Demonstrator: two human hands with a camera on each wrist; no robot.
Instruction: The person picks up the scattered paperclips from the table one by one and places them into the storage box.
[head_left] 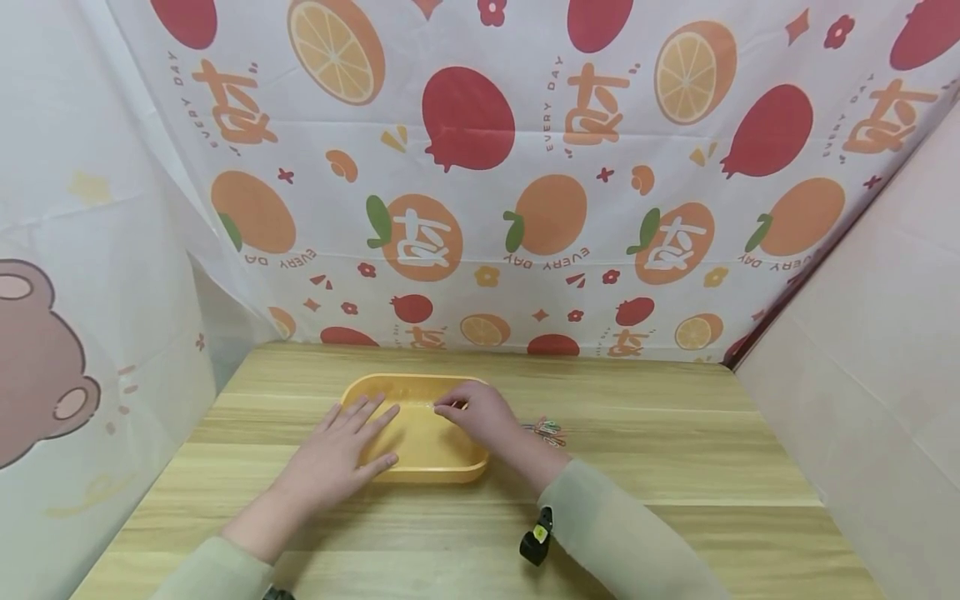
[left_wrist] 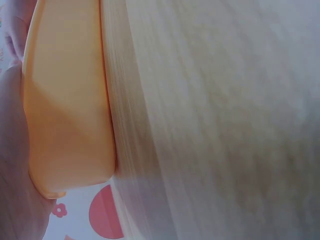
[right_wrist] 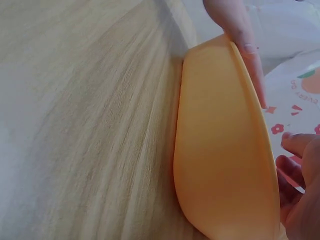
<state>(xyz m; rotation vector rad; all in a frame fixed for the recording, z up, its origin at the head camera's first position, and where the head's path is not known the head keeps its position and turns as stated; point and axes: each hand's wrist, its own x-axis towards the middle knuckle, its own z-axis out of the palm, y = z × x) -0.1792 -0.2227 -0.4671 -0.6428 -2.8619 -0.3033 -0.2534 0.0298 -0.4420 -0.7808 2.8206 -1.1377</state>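
There are two hands [head_left: 341, 454] [head_left: 480, 410], one tray [head_left: 429, 476], one paper-clip pile [head_left: 551, 432].

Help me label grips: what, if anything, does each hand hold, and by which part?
The left hand lies spread over the left end of the yellow tray, gripping nothing visible. Whether the right hand pinches something small cannot be told.

head: left hand [head_left: 336, 457], right hand [head_left: 483, 414] viewed forward-down from above | wrists: tray [left_wrist: 70, 90] faced closely from each hand | shared by all: tray
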